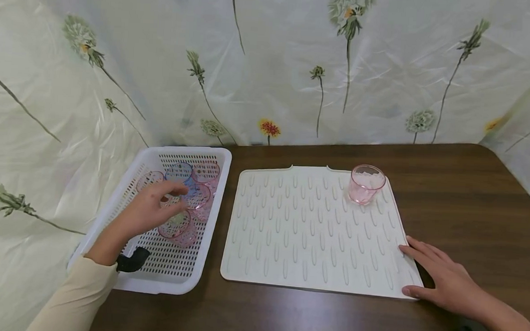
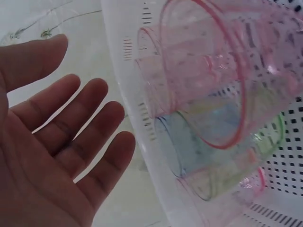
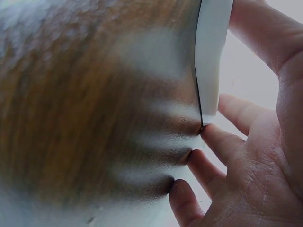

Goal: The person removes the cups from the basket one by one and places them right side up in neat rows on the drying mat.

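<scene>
My left hand [image 1: 147, 210] hovers over the white slotted basket [image 1: 209, 237] at the left, thumb and fingers apart with nothing between them. In the left wrist view its fingers are loosely extended beside several clear tumblers. Those tumblers lie or stand in the basket: pink ones [image 1: 185, 235], a blue one [image 1: 179, 171] and a greenish one [image 2: 267, 127]. On the right, my right hand [image 1: 445, 280] rests at the near right corner of a white ridged mat [image 1: 306, 227], fingertips touching its edge and the table. A pink tumbler [image 1: 365, 188] stands upright on the mat's far right corner.
A dark brown wooden table [image 1: 443, 195] carries the basket and the mat, with a narrow strip of wood between them. Behind and to the left hangs a pale cloth [image 1: 269, 76] printed with dandelions. The basket's raised walls surround the tumblers.
</scene>
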A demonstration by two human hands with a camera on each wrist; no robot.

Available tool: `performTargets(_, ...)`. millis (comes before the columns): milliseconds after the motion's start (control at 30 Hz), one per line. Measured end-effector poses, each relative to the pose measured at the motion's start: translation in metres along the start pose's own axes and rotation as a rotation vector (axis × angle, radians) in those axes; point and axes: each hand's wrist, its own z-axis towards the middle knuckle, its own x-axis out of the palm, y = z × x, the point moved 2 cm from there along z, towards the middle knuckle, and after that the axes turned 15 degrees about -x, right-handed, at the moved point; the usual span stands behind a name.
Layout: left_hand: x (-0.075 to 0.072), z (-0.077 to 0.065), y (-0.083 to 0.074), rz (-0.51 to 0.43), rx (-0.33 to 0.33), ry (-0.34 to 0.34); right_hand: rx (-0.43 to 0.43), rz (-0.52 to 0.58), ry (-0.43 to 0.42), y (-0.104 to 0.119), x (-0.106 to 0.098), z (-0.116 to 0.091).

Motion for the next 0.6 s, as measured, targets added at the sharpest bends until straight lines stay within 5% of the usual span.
performTargets(233,0.008,-0.004,0.018,0.032,0.004,0.062,0.017,0.002,0.011,-0.001,0.000,0.001)
performTargets(600,0.008,-0.007,0.026,0.063,0.021,0.062,0.009,0.006,0.002,-0.006,0.003,-0.001)
